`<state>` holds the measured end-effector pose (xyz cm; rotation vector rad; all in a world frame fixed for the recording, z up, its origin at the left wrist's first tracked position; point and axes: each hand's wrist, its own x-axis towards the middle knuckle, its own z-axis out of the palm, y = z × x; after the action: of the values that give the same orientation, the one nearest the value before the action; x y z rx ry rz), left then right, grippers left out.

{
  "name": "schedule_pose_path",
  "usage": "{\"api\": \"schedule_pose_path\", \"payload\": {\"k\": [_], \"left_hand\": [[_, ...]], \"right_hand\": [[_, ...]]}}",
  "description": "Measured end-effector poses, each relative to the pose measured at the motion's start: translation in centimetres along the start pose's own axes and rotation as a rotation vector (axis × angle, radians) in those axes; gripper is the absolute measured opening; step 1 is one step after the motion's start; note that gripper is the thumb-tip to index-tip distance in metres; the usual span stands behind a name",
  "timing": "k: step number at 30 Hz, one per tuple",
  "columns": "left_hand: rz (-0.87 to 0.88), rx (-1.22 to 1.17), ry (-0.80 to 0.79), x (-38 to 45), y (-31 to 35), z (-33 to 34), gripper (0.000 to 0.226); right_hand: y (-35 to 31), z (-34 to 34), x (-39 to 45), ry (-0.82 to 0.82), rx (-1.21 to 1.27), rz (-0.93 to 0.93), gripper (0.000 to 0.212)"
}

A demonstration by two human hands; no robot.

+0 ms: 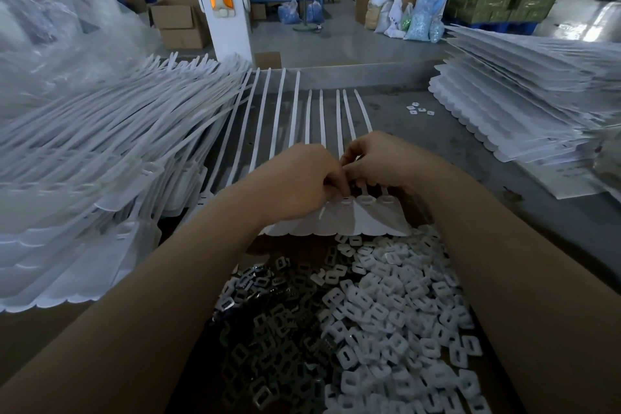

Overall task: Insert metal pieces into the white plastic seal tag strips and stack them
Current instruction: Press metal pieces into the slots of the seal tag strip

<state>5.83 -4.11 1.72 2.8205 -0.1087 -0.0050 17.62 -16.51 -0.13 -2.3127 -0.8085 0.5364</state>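
Grey counter (420, 131) carries all work items. On its left side lies a large heap of white seal tag strips (111, 144), tails fanned toward the far edge, flat heads overlapping at the near left. On its right side stands a layered stack of flat white strips (524, 104), scalloped edges facing inward.

Centre: one joined sheet of seal tags (339, 222) lies flat, tails running away from the person, scalloped head edge nearest the person. Its slotted heads sit just under both hands.

Below the sheet, an open brown tray holds two loose piles: white plastic pieces (396, 306) on the right, dark metal pieces (268, 339) on the left, the two mixing where they meet.

Left hand (302, 178): fingers curled down onto the sheet's head row, grip clenched on the sheet at a slot. Right hand (379, 161): fingers curled, fingertips pinching at the same row, touching the left hand. Whether a metal piece is between the fingertips cannot be told; that spot is hidden.

A few small white pieces (420, 109) lie apart on the far counter.
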Motion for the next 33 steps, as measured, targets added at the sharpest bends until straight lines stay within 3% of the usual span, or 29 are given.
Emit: {"api": "schedule_pose_path", "payload": {"k": [7, 12, 18, 25, 33], "left_hand": [[0.105, 0.291, -0.196, -0.5, 1.1, -0.7, 0.033], [0.08, 0.384, -0.214, -0.4, 2.2, -0.7, 0.032], [0.098, 0.24, -0.184, -0.2, 0.6, -1.3, 0.034], [-0.022, -0.374, -0.043, -0.5, -1.6, -0.5, 0.02], [0.025, -0.056, -0.071, -0.1, -0.4, -0.3, 0.019]], "right_hand": [[0.1, 0.1, 0.1, 0.005, 0.011, 0.009, 0.005], [-0.1, 0.0, -0.2, 0.006, 0.045, 0.017, 0.003], [-0.2, 0.1, -0.1, -0.001, 0.031, 0.02, 0.007], [-0.2, -0.1, -0.1, -0.008, -0.001, 0.018, 0.007], [-0.3, -0.2, -0.3, -0.009, 0.001, 0.015, 0.006]]}}
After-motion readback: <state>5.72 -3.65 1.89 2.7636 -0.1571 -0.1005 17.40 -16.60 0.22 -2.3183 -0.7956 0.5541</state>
